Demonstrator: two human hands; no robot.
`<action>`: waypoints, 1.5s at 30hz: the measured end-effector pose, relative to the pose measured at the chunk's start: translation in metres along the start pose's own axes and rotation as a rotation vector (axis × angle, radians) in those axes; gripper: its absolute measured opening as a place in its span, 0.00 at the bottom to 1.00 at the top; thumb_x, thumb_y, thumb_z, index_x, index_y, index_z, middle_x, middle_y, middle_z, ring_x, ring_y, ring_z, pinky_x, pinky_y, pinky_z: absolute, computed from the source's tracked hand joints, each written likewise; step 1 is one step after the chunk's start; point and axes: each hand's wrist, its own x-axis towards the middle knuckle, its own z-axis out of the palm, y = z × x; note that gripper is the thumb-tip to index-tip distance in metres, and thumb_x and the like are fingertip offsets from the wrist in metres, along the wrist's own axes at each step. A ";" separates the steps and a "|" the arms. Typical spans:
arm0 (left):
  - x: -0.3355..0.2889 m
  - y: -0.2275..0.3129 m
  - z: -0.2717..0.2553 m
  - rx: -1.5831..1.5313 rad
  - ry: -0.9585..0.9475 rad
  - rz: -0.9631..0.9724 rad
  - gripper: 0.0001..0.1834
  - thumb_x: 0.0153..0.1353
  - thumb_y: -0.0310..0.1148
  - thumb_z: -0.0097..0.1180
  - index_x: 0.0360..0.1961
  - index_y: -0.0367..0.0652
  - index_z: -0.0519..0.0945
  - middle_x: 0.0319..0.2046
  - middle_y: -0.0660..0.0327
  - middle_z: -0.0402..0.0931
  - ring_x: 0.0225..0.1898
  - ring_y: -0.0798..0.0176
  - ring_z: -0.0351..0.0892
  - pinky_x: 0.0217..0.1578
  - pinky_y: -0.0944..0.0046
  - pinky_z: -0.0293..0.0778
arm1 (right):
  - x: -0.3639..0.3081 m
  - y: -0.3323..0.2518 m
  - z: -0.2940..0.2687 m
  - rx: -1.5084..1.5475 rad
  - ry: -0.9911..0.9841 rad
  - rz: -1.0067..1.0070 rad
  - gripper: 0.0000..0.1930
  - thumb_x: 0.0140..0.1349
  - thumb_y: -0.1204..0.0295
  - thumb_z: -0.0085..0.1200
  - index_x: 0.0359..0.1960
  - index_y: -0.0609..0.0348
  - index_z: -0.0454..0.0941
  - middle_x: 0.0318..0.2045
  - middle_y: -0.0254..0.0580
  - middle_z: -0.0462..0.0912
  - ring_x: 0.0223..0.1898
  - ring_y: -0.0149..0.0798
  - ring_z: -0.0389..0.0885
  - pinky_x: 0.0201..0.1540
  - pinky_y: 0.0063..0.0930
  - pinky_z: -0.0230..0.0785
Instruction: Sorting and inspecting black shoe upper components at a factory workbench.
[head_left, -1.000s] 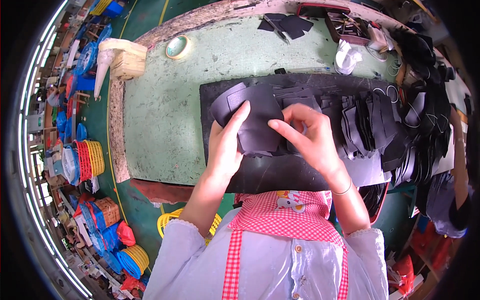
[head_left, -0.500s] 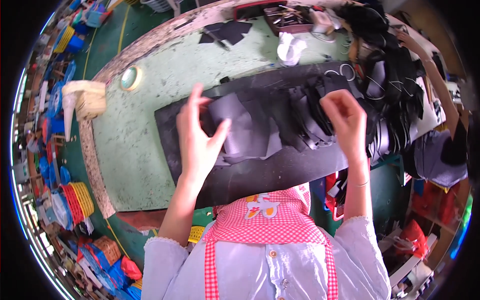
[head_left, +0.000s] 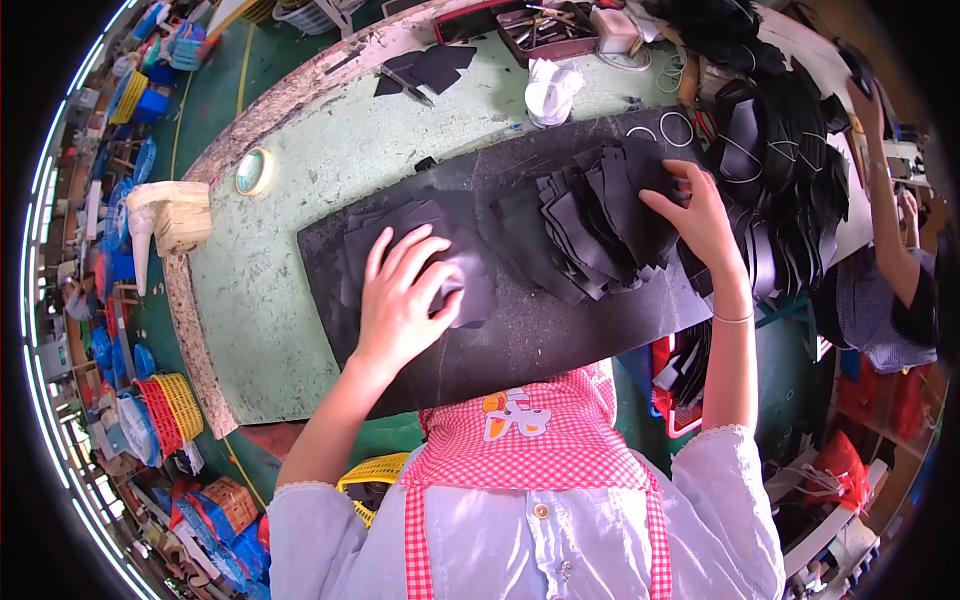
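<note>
My left hand (head_left: pixel 405 300) rests over a loose pile of black sheet pieces (head_left: pixel 412 213) at the left of a dark mat (head_left: pixel 530 345). Its fingers are spread and slightly bent. To the right, a fanned row of similar black pieces (head_left: pixel 605 225) lies overlapping on the same mat. At that row's right end is my right hand (head_left: pixel 705 220), thumb and forefinger apart, the fingertips at the edge of the last pieces. Nothing shows gripped in it, though the outer fingers are partly hidden.
Beyond the mat stand a white roll (head_left: pixel 550 95), a tool tray (head_left: pixel 545 35) and flat black scraps (head_left: pixel 430 70). A tape roll (head_left: pixel 254 172) and wooden block (head_left: pixel 185 215) lie left. Bundled black pieces (head_left: pixel 780 150) crowd the right, near another person's arm (head_left: pixel 880 170).
My left hand has laid its dark sheets down on the left pile, apart from the row. My right hand stays by the row's right end, its fingers more open. The view has shifted slightly.
</note>
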 end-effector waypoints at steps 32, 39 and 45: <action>0.049 0.081 0.053 -1.342 0.127 -0.635 0.50 0.53 0.24 0.69 0.72 0.35 0.49 0.61 0.50 0.66 0.60 0.61 0.70 0.61 0.61 0.67 | -0.090 -0.058 0.057 0.322 -0.040 0.015 0.29 0.56 0.63 0.68 0.57 0.56 0.71 0.55 0.46 0.72 0.53 0.43 0.72 0.55 0.35 0.69; 0.029 0.078 0.032 -1.519 -0.023 -0.837 0.55 0.47 0.23 0.72 0.73 0.42 0.51 0.62 0.56 0.67 0.61 0.61 0.69 0.63 0.59 0.65 | -0.116 -0.041 0.072 1.002 -0.171 0.295 0.28 0.54 0.68 0.70 0.55 0.58 0.71 0.59 0.42 0.69 0.52 0.39 0.72 0.56 0.32 0.68; 0.029 0.080 0.032 -1.657 0.006 -0.737 0.61 0.44 0.26 0.72 0.75 0.43 0.44 0.65 0.55 0.64 0.65 0.60 0.66 0.65 0.57 0.61 | -0.109 -0.054 0.056 1.063 -0.072 0.176 0.50 0.48 0.63 0.75 0.69 0.60 0.55 0.63 0.50 0.65 0.66 0.43 0.62 0.65 0.37 0.60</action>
